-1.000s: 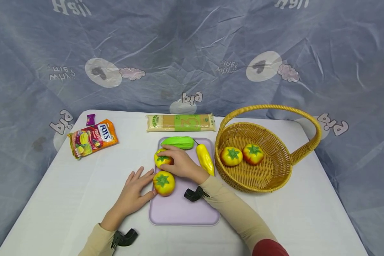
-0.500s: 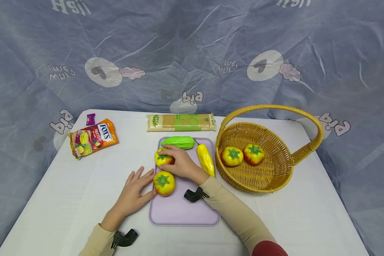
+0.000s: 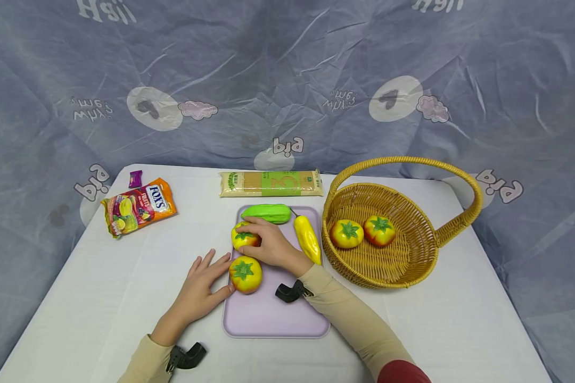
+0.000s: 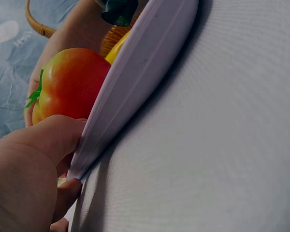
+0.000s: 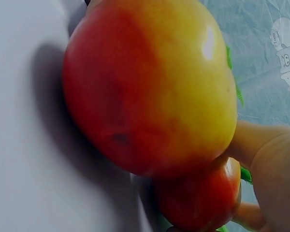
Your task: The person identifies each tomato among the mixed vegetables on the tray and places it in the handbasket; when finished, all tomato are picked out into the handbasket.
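On the lilac tray (image 3: pixel 278 322), my right hand (image 3: pixel 273 242) grips the upper yellow-red toy tomato (image 3: pixel 241 242), fingers over its top and thumb at its near side. Just below lies a second toy tomato (image 3: pixel 245 274), which looms large in the right wrist view (image 5: pixel 150 87), the gripped tomato (image 5: pixel 198 198) smaller behind it. My left hand (image 3: pixel 198 290) rests at the tray's left edge with fingers spread, thumb and index tip beside the second tomato. In the left wrist view the thumb (image 4: pixel 63 133) meets the tray rim (image 4: pixel 121 96) below that tomato (image 4: pixel 75 82).
A green vegetable (image 3: pixel 268 213) and a yellow pepper (image 3: pixel 307 239) lie on the tray. At right stands a wicker basket (image 3: pixel 412 271) with a tall handle, two toy tomatoes (image 3: pixel 347 234) inside. Noodle pack (image 3: pixel 270 183), candy bag (image 3: pixel 141 207) and purple sweet (image 3: pixel 136 179) lie toward the back.
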A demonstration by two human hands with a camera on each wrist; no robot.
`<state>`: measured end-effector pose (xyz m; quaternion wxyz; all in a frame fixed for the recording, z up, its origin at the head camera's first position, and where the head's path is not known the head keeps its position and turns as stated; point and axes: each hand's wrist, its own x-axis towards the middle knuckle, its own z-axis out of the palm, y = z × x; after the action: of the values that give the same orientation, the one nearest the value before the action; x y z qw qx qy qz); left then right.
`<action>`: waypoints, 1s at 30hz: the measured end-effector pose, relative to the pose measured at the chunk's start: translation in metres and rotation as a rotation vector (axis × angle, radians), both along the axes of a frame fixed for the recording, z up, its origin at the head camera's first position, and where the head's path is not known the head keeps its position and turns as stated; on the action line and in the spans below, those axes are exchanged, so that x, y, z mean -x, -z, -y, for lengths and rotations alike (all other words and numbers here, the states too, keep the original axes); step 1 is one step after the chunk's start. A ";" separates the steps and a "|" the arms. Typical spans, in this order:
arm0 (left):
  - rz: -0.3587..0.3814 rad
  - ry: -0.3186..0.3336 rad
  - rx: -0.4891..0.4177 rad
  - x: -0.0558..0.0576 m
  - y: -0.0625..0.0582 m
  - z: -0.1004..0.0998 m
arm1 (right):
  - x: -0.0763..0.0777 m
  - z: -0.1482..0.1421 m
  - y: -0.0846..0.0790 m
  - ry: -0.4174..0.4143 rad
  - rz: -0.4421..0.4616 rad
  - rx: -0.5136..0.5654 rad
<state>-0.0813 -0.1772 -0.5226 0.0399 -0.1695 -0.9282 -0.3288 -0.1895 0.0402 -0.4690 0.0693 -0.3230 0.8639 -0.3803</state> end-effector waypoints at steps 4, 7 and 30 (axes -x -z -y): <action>0.002 -0.003 0.001 0.000 0.001 0.000 | -0.001 0.000 0.000 0.000 -0.001 -0.006; 0.007 -0.005 0.000 0.000 0.001 0.000 | -0.001 -0.001 -0.002 0.005 0.001 0.003; -0.024 -0.007 -0.002 0.000 0.003 -0.001 | -0.022 -0.034 -0.033 0.018 -0.056 0.068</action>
<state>-0.0815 -0.1762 -0.5253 0.0524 -0.1700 -0.9279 -0.3276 -0.1675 0.0742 -0.4362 0.0306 -0.3277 0.8549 -0.4011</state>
